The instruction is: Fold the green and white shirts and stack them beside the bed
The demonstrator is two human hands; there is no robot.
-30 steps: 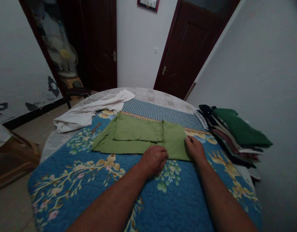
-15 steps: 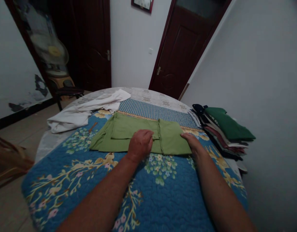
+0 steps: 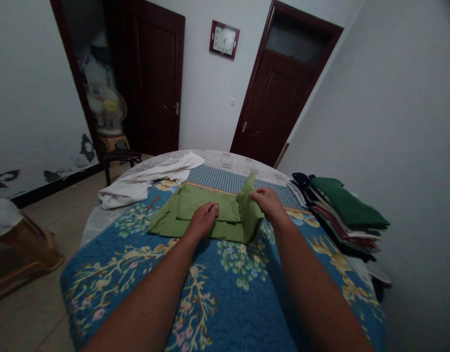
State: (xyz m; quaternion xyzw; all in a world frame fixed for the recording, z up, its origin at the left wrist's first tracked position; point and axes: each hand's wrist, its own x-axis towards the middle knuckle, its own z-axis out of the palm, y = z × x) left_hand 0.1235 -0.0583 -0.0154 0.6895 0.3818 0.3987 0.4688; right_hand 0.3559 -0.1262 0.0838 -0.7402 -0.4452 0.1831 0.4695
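No text can be read; on the wall clock (image 3: 225, 39), the dial marks are too blurred.

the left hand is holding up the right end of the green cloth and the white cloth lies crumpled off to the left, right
Not quite: the head view shows the right hand holding up that end of the green cloth. The white cloth does lie crumpled off to the left.

Both forearms reach forward from the near edge of the view, the left hand (image 3: 204, 219) low with its fingers curled in and thumb beside them, the right hand (image 3: 269, 203) a little farther forward, its thumb and fingers pinched together and pointing inward toward the left.
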